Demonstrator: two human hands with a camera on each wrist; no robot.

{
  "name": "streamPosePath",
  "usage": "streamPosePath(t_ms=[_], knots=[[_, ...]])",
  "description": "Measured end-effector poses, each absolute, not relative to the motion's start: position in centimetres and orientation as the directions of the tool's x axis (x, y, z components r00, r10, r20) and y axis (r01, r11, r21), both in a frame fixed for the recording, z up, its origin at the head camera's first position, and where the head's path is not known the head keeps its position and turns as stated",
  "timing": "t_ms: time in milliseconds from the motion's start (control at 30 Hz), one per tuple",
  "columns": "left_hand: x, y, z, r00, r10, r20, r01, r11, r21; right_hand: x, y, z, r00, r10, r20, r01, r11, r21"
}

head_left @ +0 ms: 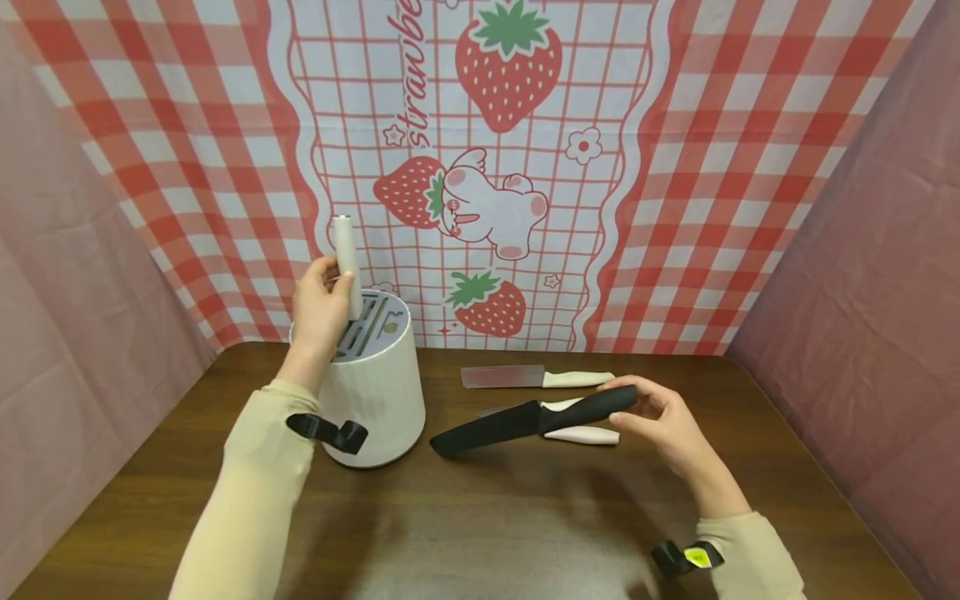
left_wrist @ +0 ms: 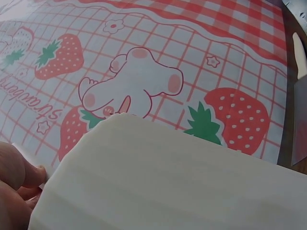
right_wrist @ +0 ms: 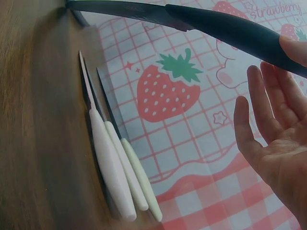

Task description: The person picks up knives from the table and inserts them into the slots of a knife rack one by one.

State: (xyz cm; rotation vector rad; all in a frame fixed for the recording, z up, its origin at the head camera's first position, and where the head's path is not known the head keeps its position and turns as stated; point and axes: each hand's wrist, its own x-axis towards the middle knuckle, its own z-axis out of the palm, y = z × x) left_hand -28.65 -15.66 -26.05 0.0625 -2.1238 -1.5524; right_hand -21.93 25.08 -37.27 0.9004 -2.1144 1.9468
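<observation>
The brown table (head_left: 480,533) bears a white knife block (head_left: 382,408), far left. At right, a black knife (head_left: 517,422), handle pinched by the right hand (head_left: 663,417), tilts near three pale-handled knives (head_left: 577,380); the left hand (head_left: 317,307) clamps a white handle (head_left: 347,254) at the block's top.

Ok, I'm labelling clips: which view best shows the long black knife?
The head view: the long black knife shows from tip to handle, blade face visible. Right wrist shows the blade as a strip, handle cropped; left wrist shows none of it.

One black knife (head_left: 498,427), three lying knives (head_left: 576,380) — one block (head_left: 378,408), one upright white handle (head_left: 345,247).
</observation>
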Motion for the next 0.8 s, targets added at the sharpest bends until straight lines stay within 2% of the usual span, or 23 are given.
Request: streamPosePath(t_ms=[300, 800], knots=[[-29.0, -15.6, -26.2, -0.869, -0.316, 0.382, 0.256, 0.374, 0.891, -22.0, 24.6, -36.6, -0.839, -0.314, 0.444, -0.476, 0.029, -0.879], [-28.3, -15.3, -26.2, -0.856, -0.369, 0.361, 0.246, 0.324, 0.914, -22.4, 22.4, -35.2, -0.818, -0.282, 0.501, -0.486, -0.125, -0.865]])
